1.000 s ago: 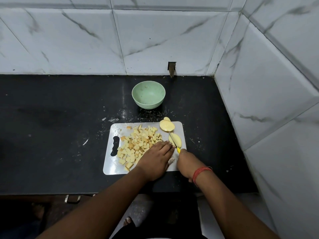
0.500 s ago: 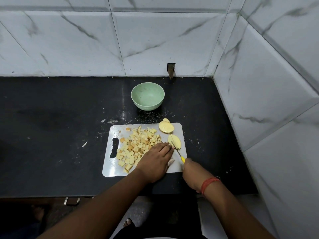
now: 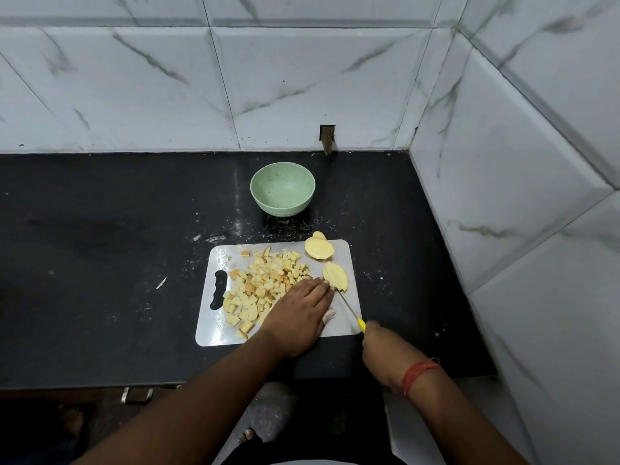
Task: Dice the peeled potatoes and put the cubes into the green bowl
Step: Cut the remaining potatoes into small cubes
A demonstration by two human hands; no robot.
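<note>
Potato slices (image 3: 334,275) lie near the right edge of the white cutting board (image 3: 214,333), which sits on the black counter (image 3: 100,263) towards its right end, close to the tiled corner; another peeled half (image 3: 318,248) rests at the board's far right corner with a small end piece (image 3: 318,235) just behind it on the counter. A heap of diced cubes (image 3: 261,290) covers the middle and left of the board, and the green bowl (image 3: 282,189), which holds no cubes yet, stands behind the board, well apart from it. The left hand (image 3: 298,317) lies flat over the near side of the heap, its fingers straight and together, with the fingertips (image 3: 323,285) touching the near edge of the sliced piece. The right hand (image 3: 379,347) has its grip curled round the yellow handle of the knife (image 3: 350,310), whose thin blade points towards the slices. Raw peeled potato is likely firm and stiff, light in pieces this small, and wet with starch, so it would tend to slip under the blade; the flat cut face down gives the steadiest seat. The sensible hold is a press from above on the stack, close behind the cut line, fingertips kept back from the edge. The cubes seem loose and apt to scatter, so they would be best gathered in a cupped hand or scraped along the board towards the bowl.
</note>
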